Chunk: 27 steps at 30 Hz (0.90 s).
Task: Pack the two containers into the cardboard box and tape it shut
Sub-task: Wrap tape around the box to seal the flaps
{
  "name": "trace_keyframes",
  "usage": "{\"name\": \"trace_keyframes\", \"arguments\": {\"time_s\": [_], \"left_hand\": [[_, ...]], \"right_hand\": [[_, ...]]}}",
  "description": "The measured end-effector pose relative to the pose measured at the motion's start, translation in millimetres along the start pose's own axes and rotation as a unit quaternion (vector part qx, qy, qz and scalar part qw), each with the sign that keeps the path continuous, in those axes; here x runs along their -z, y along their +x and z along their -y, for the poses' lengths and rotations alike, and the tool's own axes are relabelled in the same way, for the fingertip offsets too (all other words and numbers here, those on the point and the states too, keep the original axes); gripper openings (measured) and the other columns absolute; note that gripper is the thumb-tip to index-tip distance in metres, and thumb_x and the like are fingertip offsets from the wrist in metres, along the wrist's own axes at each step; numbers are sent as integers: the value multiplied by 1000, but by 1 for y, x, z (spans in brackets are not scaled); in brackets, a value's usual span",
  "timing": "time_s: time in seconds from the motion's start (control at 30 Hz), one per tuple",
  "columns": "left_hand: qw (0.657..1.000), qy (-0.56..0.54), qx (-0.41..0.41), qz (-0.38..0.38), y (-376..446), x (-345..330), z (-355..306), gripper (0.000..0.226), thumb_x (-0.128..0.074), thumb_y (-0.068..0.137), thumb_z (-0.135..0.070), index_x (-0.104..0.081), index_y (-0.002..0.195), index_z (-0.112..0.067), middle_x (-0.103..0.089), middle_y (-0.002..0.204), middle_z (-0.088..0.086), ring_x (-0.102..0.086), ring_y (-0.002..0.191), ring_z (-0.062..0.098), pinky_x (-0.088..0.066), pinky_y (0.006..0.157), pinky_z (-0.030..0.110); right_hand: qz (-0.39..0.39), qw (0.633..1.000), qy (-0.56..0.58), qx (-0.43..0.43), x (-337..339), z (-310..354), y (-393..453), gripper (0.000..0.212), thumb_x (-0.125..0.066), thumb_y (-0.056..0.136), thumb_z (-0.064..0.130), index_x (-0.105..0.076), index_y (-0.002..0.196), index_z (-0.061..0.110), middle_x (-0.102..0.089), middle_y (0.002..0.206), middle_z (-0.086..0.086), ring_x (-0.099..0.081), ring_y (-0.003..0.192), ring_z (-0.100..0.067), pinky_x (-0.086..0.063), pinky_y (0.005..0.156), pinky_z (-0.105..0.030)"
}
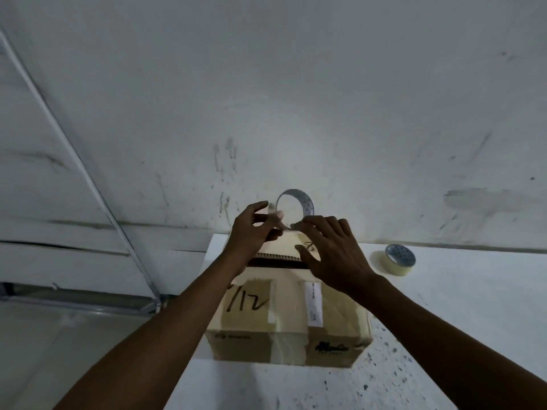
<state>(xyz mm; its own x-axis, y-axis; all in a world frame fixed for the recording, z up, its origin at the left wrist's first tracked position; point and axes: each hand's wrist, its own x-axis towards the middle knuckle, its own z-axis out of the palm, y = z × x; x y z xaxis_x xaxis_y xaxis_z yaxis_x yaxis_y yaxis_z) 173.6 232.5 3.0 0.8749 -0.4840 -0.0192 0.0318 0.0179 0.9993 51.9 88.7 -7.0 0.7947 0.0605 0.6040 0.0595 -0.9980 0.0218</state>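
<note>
A cardboard box (290, 329) stands on the white table (444, 306), with "12" written in marker on its near flap. A dark gap shows between its top flaps. Above the far edge of the box my left hand (251, 229) holds up a roll of tape (296, 202), its ring upright. My right hand (328, 250) pinches the loose tape end just below the roll, with its palm over the far flap. The two containers are not visible.
A second tape roll (399, 258) lies on the table to the right of the box, near the wall. The grey scuffed wall (296, 99) rises right behind the table. The table's left edge runs close to the box.
</note>
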Motion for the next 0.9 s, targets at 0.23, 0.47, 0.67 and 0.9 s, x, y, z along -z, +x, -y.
{"name": "trace_keyframes", "arguments": {"time_s": [0.23,0.47,0.67,0.9], "left_hand": [[994,-9,31,-105,-5,-21,-17,45,-77,79,-33,-64,115,-10,-74,96,6,-74,80,19,-60,81,37],[982,148,-51,-110,-14,-21,-21,33,-74,83,-32,-59,106,-13,-68,93,0,-65,84,13,-49,67,19],[980,108,-55,-160,-4,2,-14,11,-59,91,-24,-67,92,-16,-71,91,3,-67,89,22,-54,80,33],[989,-52,117,-74,18,9,-24,26,-54,96,-35,-64,98,-11,-66,99,6,-63,91,20,-51,83,34]], "right_hand": [[-26,992,84,-95,-14,25,29,35,-71,82,29,-52,108,12,-61,105,-4,-56,84,-22,-43,70,-29],[-26,950,238,-199,-5,7,36,26,-63,90,22,-47,110,17,-69,100,0,-61,77,-11,-48,63,-23],[8,932,310,-189,1,-20,18,17,-62,91,17,-62,108,14,-67,91,16,-65,82,4,-52,72,-14],[54,906,366,-207,3,-24,3,8,-59,92,17,-62,98,12,-71,83,6,-67,76,-1,-52,65,-16]]}}
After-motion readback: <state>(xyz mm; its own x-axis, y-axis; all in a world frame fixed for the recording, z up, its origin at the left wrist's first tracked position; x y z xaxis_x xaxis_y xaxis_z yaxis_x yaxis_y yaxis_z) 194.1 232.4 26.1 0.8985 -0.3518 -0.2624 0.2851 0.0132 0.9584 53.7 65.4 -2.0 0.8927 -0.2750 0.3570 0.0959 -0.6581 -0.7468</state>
